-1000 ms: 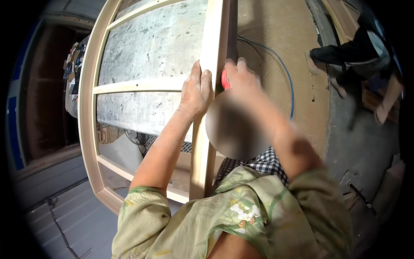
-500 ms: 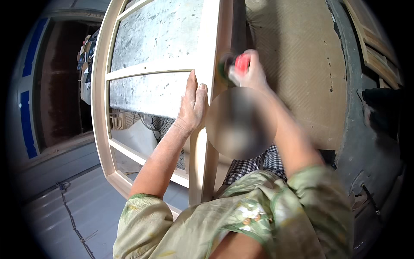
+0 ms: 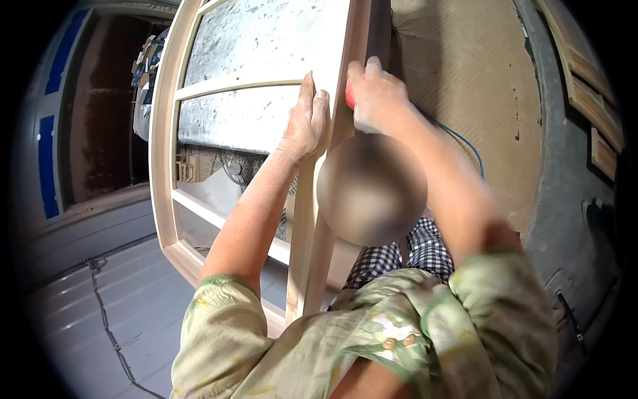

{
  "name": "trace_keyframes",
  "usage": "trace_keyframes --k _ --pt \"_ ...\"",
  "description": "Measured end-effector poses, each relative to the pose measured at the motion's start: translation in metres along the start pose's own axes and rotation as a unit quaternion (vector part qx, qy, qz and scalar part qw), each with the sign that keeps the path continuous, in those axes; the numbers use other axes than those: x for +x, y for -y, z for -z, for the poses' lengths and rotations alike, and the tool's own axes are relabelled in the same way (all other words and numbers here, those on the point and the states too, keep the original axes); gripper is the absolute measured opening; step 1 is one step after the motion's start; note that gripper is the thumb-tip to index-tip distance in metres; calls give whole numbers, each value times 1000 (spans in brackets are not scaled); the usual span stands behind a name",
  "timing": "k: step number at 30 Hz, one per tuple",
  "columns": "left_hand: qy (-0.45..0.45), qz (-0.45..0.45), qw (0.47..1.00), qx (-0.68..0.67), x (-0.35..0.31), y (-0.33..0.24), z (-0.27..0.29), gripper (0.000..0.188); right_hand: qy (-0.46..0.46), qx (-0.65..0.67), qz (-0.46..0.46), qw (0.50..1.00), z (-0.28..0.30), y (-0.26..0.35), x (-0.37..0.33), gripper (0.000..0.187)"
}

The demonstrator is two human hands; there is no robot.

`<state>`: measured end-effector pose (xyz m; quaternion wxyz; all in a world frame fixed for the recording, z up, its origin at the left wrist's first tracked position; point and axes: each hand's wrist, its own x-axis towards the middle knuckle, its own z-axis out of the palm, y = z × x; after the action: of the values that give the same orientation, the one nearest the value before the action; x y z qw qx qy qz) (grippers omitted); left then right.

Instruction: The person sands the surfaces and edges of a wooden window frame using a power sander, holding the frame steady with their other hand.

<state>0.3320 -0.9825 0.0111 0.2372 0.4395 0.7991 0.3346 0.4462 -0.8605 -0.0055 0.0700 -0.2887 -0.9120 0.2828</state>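
Note:
A large pale wooden frame [image 3: 232, 83] with crossbars stands in front of me. My left hand [image 3: 306, 126] holds its near right rail, thumb on top and index finger stretched beside a crossbar's end; the other fingers are mostly hidden. Blurred by motion, my right hand [image 3: 379, 96] is closed around a red hand sander [image 3: 350, 95] at the outer side of that rail. Only a bit of the red body shows past the knuckles, and its working face is hidden. A blue hose [image 3: 468, 146] shows beyond my right forearm. A round blurred patch covers the space between my forearms.
Behind the frame lies a grey, speckled board [image 3: 232, 123], with a fan [image 3: 234, 169] below it. Tan matting [image 3: 492, 86] covers the floor on the right. Wooden frames [image 3: 591, 93] lean at the far right. A cable [image 3: 109, 319] runs across pale ribbed panels [image 3: 60, 326] at lower left.
The view has shifted, so the frame sits higher and farther right. My right hand has turned over the sander, hiding most of it, and the blue hose has come into sight. My left hand keeps its hold.

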Motion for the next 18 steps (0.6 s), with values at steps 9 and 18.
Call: trace_keyframes --k 9,18 --pt "-11 17 1000 -5 -7 2 6 54 -33 95 -26 995 -18 1 -44 53" --pt "-49 -33 998 3 5 33 -1 57 17 128 -70 989 -69 38 -141 74"
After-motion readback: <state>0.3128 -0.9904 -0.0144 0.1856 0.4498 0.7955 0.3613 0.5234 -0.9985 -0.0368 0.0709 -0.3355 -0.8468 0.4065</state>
